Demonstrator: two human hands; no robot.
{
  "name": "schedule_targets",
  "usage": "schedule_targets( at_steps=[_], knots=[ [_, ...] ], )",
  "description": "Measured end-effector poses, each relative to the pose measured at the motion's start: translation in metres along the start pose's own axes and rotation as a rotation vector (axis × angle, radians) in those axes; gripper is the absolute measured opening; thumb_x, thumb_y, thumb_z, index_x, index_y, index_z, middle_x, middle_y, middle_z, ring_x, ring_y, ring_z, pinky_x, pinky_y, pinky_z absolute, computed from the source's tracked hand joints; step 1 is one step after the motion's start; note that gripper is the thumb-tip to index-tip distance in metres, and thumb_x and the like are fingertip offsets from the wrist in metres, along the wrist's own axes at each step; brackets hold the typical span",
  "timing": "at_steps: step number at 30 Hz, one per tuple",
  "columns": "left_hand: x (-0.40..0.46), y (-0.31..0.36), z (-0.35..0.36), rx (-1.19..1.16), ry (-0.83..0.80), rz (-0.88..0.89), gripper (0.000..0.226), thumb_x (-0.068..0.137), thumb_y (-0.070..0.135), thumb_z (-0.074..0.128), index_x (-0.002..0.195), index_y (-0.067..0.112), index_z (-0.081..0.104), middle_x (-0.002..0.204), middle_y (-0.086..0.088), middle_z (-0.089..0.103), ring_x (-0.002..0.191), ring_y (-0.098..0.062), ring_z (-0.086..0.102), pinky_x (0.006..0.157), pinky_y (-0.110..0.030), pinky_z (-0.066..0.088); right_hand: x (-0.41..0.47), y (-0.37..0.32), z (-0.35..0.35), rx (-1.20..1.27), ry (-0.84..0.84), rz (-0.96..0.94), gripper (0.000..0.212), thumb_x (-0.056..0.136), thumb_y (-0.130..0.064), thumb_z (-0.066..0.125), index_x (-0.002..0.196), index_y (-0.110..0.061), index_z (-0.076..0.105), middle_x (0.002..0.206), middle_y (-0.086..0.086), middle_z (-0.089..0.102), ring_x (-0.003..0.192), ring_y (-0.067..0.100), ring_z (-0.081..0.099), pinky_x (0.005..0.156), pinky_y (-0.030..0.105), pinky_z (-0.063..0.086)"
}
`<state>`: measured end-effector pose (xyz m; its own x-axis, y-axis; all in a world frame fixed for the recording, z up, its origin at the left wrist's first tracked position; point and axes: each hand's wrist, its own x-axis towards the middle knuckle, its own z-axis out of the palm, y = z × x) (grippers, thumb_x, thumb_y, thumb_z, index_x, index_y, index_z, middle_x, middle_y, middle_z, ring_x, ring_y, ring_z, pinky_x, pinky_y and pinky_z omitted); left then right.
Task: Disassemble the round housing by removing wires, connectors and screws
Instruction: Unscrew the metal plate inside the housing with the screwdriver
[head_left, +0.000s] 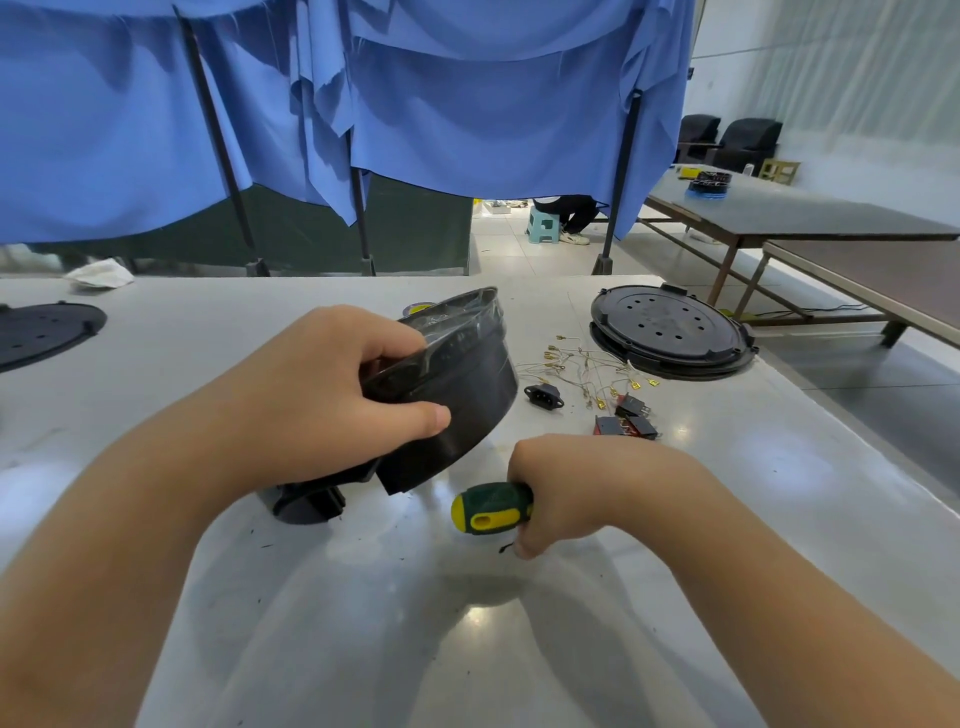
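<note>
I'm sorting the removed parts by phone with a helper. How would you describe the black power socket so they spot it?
Start at the round housing the left hand grips. Just right of it on the table, before the wires, lies the power socket: black, with two mounting ears, unlike the red-faced switches.

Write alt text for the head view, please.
The left hand grips a tilted round black plastic housing on a white table while the right hand holds a green-and-yellow screwdriver handle. Loose wires with brass terminals lie beside a round black lid.
</note>
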<state>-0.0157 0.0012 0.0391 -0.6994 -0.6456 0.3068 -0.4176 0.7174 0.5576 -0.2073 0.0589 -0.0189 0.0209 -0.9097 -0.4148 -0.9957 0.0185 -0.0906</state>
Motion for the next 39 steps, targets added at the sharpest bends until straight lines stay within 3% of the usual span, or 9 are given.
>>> schedule_targets(
  at_steps=[3,8,12,17,20,23,31,35,39],
  knots=[
    [0.000,0.000,0.002,0.046,0.000,0.014,0.015,0.075,0.034,0.072,0.068,0.022,0.067,0.058,0.002,0.063,0.051,-0.010,0.059,0.047,-0.021,0.046,-0.004,0.010,-0.005,-0.024,-0.005,0.072,0.032,0.076,-0.044,0.074,0.085,-0.022,0.053,0.073,-0.005,0.053,0.063,0.011,0.050,0.053,0.025,0.039],
    [0.000,0.001,0.008,0.061,-0.023,0.048,0.019,0.075,0.028,0.073,0.062,0.021,0.062,0.054,0.005,0.058,0.047,-0.007,0.054,0.048,-0.017,0.043,-0.014,0.046,-0.021,-0.007,0.060,0.264,0.037,0.072,-0.042,0.078,0.071,-0.024,0.045,0.069,-0.005,0.054,0.057,0.010,0.051,0.050,0.023,0.037],
    [0.001,0.002,0.013,0.082,-0.055,0.078,0.016,0.075,0.031,0.071,0.064,0.031,0.060,0.055,0.009,0.056,0.050,-0.006,0.054,0.045,-0.018,0.042,-0.020,0.085,-0.028,0.114,0.083,0.392,0.030,0.074,-0.034,0.078,0.078,-0.019,0.053,0.066,-0.001,0.056,0.053,0.012,0.051,0.046,0.019,0.043],
    [0.001,0.004,0.024,0.186,-0.109,0.103,0.028,0.078,0.034,0.068,0.063,0.015,0.054,0.063,0.002,0.056,0.054,-0.013,0.052,0.051,-0.036,0.045,-0.018,0.118,-0.022,0.252,0.062,0.509,0.029,0.073,-0.027,0.081,0.085,-0.011,0.060,0.065,0.003,0.055,0.053,0.014,0.048,0.045,0.020,0.042],
    [0.001,0.006,0.033,0.267,-0.106,0.116,0.036,0.078,0.036,0.066,0.062,0.012,0.046,0.069,0.003,0.053,0.056,-0.015,0.048,0.049,-0.033,0.038,-0.016,0.130,-0.018,0.284,0.051,0.561,0.036,0.071,-0.027,0.082,0.094,-0.006,0.065,0.067,0.004,0.058,0.056,0.016,0.049,0.049,0.022,0.044],
    [0.000,0.008,0.040,0.306,-0.128,0.104,0.035,0.078,0.037,0.065,0.063,0.013,0.043,0.059,-0.004,0.049,0.053,-0.018,0.048,0.052,-0.039,0.042,-0.013,0.137,-0.014,0.301,0.039,0.584,0.042,0.069,-0.029,0.084,0.098,-0.005,0.066,0.068,0.005,0.059,0.057,0.016,0.050,0.051,0.023,0.045],
    [-0.001,0.007,0.049,0.361,-0.146,0.148,0.028,0.079,0.039,0.060,0.068,0.023,0.040,0.071,0.024,0.049,0.050,-0.010,0.045,0.044,-0.019,0.023,-0.008,0.138,-0.007,0.337,-0.044,0.610,0.048,0.065,-0.032,0.087,0.100,-0.004,0.067,0.063,0.002,0.058,0.053,0.013,0.049,0.047,0.020,0.044],
    [-0.001,0.007,0.051,0.380,-0.144,0.166,0.040,0.079,0.036,0.062,0.060,0.015,0.034,0.055,0.002,0.040,0.053,-0.012,0.038,0.045,-0.024,0.024,-0.010,0.137,-0.010,0.346,-0.062,0.609,0.050,0.065,-0.036,0.087,0.100,-0.005,0.067,0.064,0.002,0.058,0.055,0.013,0.048,0.048,0.020,0.045],
    [-0.002,0.008,0.053,0.408,-0.186,0.145,0.040,0.078,0.035,0.062,0.060,0.013,0.033,0.052,-0.002,0.033,0.052,-0.015,0.032,0.049,-0.029,0.028,-0.021,0.132,-0.021,0.311,0.031,0.569,0.043,0.069,-0.039,0.083,0.093,-0.007,0.066,0.067,0.002,0.059,0.057,0.013,0.052,0.049,0.019,0.047]
  ],
)
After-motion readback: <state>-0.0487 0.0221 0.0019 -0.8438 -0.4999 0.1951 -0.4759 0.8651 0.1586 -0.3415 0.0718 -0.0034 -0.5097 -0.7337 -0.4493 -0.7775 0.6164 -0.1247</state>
